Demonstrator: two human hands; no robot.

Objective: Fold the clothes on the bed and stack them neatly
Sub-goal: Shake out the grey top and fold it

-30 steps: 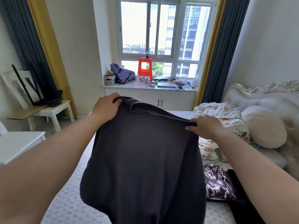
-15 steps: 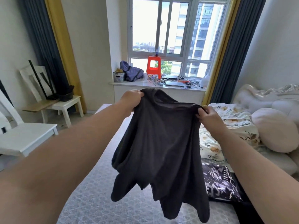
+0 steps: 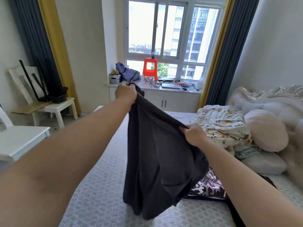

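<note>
Both hands (image 3: 159,115) grip dark garment (image 3: 157,161) above bed (image 3: 98,194).

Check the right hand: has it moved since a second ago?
Yes. The right hand has dropped: it was level with the left hand, now it grips the dark garment lower, beside the floral quilt.

right hand (image 3: 195,135) lower than before | dark garment (image 3: 157,154) now slanted, bunched narrower
</note>
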